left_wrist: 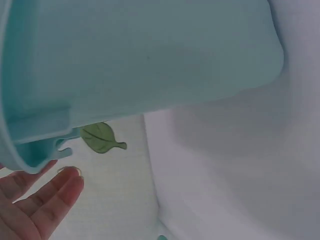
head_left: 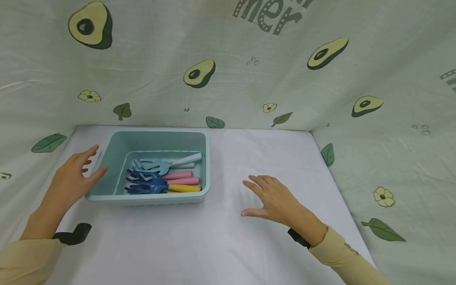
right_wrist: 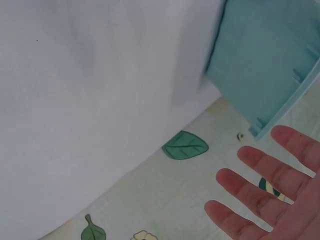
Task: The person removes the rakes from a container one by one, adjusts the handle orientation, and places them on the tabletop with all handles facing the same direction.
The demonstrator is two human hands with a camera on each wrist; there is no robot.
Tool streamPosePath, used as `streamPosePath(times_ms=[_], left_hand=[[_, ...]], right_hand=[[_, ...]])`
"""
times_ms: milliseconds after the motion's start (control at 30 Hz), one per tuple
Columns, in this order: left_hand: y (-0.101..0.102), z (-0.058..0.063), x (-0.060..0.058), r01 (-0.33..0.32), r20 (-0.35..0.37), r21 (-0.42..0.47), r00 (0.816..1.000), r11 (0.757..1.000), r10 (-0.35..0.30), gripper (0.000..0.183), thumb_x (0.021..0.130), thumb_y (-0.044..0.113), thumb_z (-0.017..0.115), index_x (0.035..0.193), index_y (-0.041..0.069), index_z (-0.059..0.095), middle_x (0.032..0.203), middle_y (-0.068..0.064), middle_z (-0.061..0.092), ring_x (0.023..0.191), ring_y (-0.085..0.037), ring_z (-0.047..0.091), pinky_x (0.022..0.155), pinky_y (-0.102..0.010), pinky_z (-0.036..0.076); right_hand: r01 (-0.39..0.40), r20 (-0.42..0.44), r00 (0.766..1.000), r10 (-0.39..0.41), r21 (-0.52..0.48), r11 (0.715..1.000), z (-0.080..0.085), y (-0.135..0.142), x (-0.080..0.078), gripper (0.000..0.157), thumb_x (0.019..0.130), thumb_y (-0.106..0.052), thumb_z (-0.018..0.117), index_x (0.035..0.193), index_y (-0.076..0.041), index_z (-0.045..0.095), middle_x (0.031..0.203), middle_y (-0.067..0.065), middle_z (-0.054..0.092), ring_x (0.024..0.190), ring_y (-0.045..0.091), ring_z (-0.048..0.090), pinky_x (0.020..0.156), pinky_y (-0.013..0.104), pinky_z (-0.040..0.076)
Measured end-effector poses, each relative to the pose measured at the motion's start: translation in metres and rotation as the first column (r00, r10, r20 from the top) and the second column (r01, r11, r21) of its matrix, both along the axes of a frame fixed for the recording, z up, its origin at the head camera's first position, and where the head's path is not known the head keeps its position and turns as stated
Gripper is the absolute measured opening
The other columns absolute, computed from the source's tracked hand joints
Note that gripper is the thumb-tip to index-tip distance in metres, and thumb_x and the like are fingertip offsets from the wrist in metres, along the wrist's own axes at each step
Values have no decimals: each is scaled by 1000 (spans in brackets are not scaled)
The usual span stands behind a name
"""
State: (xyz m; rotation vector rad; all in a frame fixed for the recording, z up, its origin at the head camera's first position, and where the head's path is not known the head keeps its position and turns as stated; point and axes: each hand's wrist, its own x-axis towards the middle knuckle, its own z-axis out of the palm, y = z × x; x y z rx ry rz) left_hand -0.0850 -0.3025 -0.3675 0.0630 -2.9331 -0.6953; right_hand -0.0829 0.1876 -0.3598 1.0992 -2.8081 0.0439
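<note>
A light teal plastic bin [head_left: 147,200] sits on the table at the left of the head view. Inside it lie several small fork-like plastic tools: light blue ones [head_left: 160,166] at the back, dark blue heads [head_left: 151,184] in front, with pink handles [head_left: 183,181] and a yellow handle [head_left: 185,188]. My left hand [head_left: 73,178] is at the bin's left end, fingers and thumb spread; in the left wrist view its fingertips [left_wrist: 70,182] are close to the rim, and contact is unclear. Apart from the bin, to its right, my right hand [head_left: 274,200] hovers with fingers spread and holds nothing.
A white cloth covers the table [head_left: 228,245]. Behind it and along both sides hangs a pale curtain [head_left: 153,71] printed with avocados, leaves and flowers. Dark straps [head_left: 76,234] circle both wrists.
</note>
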Motion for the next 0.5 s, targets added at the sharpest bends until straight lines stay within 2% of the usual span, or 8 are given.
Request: streamPosePath(times_ms=[133,300,500], left_hand=[[-2,-9,-3,-27,28,46,999,999,26,70,88,32,56,145,12,20,127,-33,40,100,-53,46,74,-60,42],[-3,-15,-3,-64,63,92,996,994,59,65,91,34,51,144,8,23,118,-38,46,94,-51,50,67,-56,48],[-4,-16,0,-98,45,143,995,985,93,57,92,30,49,140,5,31,108,-35,51,87,-47,54,58,-49,50]], right_hand=[[0,-3,1000,0,-4,1000,0,0,0,82,72,-74,47,129,-16,50,128,7,53,112,27,53,95,42,40],[6,-5,1000,-6,5,1000,1,0,0,82,71,-75,47,129,-16,50,127,7,54,112,26,53,96,42,40],[6,-10,1000,-6,9,1000,2,-1,0,82,71,-74,48,129,-16,50,128,7,54,112,26,53,96,41,41]])
